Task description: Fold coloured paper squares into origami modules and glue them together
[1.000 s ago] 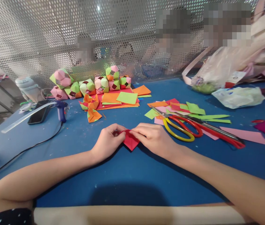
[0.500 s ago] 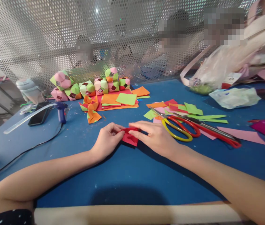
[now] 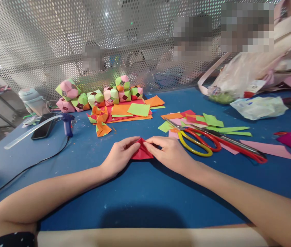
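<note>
A small red piece of folded paper [image 3: 142, 153] is held between my two hands just above the blue table [image 3: 140, 192]. It has a pointed top and a wider lower edge. My left hand [image 3: 121, 153] pinches its left side between thumb and fingers. On the other side, my right hand [image 3: 169, 151] grips the upper right part the same way. Both hands are closed on the paper, and the fingertips behind it are partly hidden. Beyond them lie orange and green folded paper pieces [image 3: 101, 125] and a stack of coloured sheets [image 3: 124, 110].
Scissors [image 3: 195, 144] and a red-and-black cutter [image 3: 240, 145] lie right, by paper scraps [image 3: 212, 120]. At left are a glue gun [image 3: 68, 125], its cord, a phone [image 3: 43, 127] and a cup [image 3: 33, 101]. Paper balls [image 3: 111, 95] line a perforated metal screen [image 3: 140, 44]; people are behind it.
The red paper has turned from a squarish shape to one with its point upward. My fingers have shifted to its upper sides, and both hands stay at about the same place.
</note>
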Motion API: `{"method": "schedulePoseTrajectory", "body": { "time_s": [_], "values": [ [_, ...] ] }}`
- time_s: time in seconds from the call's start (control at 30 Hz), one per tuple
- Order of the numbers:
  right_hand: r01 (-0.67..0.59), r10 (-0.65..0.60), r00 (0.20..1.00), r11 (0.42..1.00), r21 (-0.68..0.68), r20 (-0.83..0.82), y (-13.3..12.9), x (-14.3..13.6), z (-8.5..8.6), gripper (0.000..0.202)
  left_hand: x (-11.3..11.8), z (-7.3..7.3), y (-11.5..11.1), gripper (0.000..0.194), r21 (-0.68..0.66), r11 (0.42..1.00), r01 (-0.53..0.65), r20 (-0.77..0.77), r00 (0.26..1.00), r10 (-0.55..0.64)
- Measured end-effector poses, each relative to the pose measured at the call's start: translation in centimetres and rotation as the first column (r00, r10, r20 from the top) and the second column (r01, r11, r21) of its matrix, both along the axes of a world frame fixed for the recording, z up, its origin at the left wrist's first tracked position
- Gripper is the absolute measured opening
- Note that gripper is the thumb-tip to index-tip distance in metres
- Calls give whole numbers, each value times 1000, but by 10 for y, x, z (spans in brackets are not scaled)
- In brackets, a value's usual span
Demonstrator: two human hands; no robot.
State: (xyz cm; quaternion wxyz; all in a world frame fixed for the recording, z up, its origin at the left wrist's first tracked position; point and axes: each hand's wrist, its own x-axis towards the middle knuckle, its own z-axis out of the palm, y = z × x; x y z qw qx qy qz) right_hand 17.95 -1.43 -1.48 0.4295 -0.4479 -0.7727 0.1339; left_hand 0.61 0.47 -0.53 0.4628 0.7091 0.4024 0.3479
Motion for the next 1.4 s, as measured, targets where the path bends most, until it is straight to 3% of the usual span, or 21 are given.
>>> {"method": "schedulePoseTrajectory", "body": {
  "time_s": [0.23,0.4,0.87,1.17,1.4],
  "values": [
    [-20,21,998,1000,17,-57,-3,-2,1,13,-2,0,-1,31,107,994,32,-95,995,-22],
    [-29,33,995,998,51,-93,-3,-3,2,13,-1,0,-2,28,107,994,40,-79,996,-32],
    [-44,41,985,999,-14,-166,-4,-5,3,10,-2,-1,-1,29,81,996,31,-84,996,-24],
    [-85,86,983,996,17,-163,-8,-6,9,17,-1,2,-5,31,104,985,134,-142,983,-119],
    [-11,-3,995,989,-144,-96,-3,-6,5,14,0,2,-1,27,96,991,-89,-25,996,91]
  ]
}}
